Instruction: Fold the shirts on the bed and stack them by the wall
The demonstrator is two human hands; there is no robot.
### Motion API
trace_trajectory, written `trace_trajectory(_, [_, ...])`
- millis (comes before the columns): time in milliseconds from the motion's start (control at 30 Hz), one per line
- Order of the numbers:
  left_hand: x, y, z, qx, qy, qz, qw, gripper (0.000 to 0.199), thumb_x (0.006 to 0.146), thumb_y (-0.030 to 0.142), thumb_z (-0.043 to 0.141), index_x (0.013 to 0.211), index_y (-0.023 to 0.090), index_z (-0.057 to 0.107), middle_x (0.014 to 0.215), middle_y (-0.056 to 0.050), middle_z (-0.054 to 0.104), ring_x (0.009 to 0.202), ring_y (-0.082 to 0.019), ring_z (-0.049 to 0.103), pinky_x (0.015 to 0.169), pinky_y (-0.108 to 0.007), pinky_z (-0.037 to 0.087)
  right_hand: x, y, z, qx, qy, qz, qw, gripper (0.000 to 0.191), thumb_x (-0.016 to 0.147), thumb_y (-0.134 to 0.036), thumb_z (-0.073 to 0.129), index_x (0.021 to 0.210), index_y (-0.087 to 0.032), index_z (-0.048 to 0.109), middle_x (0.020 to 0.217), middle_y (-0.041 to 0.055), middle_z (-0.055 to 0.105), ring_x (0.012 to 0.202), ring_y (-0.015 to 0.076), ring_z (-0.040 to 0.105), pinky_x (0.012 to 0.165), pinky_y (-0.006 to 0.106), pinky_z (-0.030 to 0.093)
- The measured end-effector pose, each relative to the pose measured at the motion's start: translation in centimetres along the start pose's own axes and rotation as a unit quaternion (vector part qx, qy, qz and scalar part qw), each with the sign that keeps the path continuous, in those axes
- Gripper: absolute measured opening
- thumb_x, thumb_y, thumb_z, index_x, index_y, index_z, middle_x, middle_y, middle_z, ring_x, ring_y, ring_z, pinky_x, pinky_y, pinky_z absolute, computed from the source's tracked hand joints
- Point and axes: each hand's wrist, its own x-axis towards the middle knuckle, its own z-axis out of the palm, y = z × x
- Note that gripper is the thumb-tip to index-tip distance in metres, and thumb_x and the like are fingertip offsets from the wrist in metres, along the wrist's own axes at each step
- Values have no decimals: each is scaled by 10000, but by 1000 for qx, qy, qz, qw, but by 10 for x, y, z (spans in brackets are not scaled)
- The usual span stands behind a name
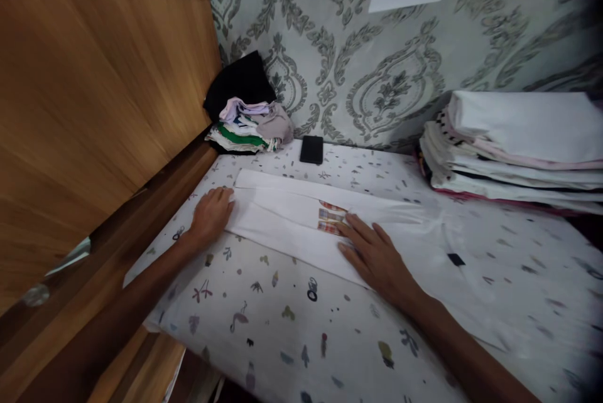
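A white shirt (292,208) lies folded into a long strip, with a plaid patch near its middle and a small dark label toward its right end. At the strip's left end, my left hand (211,214) has its fingers closed on the corner of the cloth. My right hand (377,255) rests flat on the shirt beside the plaid patch, fingers spread, palm down. The shirt's right part spreads out wider and looks loosely wrinkled; its far right edge is blurred.
The patterned sheet (282,321) covers the surface beneath. Folded clothes (249,130) are piled at the back left, near a black flat object (311,149). A tall stack of clothes (518,145) stands at right. A wooden panel (103,76) borders the left side.
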Motion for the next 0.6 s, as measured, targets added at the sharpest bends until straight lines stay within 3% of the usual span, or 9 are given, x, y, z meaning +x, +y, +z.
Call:
trace_trajectory(133, [2,14,15,-52,-89,132,986,589,1012,480,251,1504,167,342,1590,-133,370,1475,-248,313,1207,-419,226,0,-1,-1,-6,1,-1,1000,502,1011,-425,300,1410,-221,526,1536,127,453,1417,265,424,1147,531,329])
trace_trajectory(233, [3,11,27,-32,-137,139,980,707,995,581,220,1558,155,239,1648,-133,226,1535,-248,147,1239,-463,93,1,-3,-4,-3,-3,1,1000,499,1016,-421,293,1405,-220,531,1536,121,455,1423,255,417,1148,516,332])
trace_trajectory(333, [5,-2,32,-26,-123,118,985,726,987,607,214,1574,180,199,1658,-122,189,1540,-259,114,1232,-497,107,0,-3,-6,9,-7,8,1000,504,1017,-426,293,1410,-212,525,1540,127,447,1430,260,404,1150,530,328])
trace_trajectory(467, [13,-25,27,-48,-100,59,992,709,982,551,283,1554,136,231,1643,-162,230,1523,-281,191,1217,-474,184,-2,-4,-10,39,0,22,999,482,1014,-423,317,1397,-227,534,1534,126,455,1437,268,392,1147,556,326])
trace_trajectory(600, [45,-39,14,-82,-67,-32,994,566,936,423,429,1413,120,451,1396,-181,571,1305,-301,511,1087,-415,381,11,-38,-25,72,16,-12,997,397,1007,-347,370,1299,-229,613,1480,136,514,1394,301,441,1120,584,348])
